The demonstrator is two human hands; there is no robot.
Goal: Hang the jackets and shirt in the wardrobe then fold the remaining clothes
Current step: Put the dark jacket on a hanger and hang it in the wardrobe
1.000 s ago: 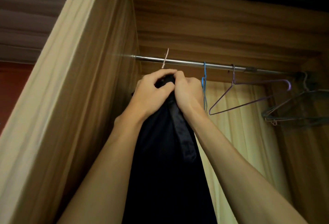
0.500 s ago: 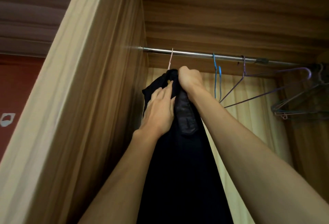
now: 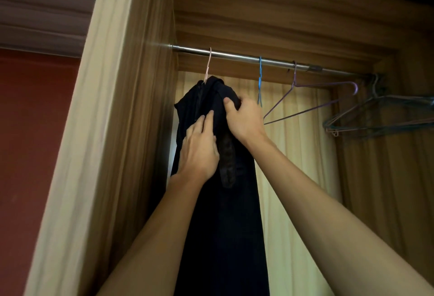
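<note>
Garment: dark jacket [image 3: 220,225] hangs centre frame on pink hanger [image 3: 208,65] from rail [image 3: 234,55].
Left: left hand [image 3: 199,152] released, fingers flat on jacket.
Right: right hand [image 3: 244,119] fingers grasping jacket's shoulder.

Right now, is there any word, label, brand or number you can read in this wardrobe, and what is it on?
None: no readable text, label, brand or number shows on the dark jacket, the rail, the hangers or the wood of the wardrobe.
</note>
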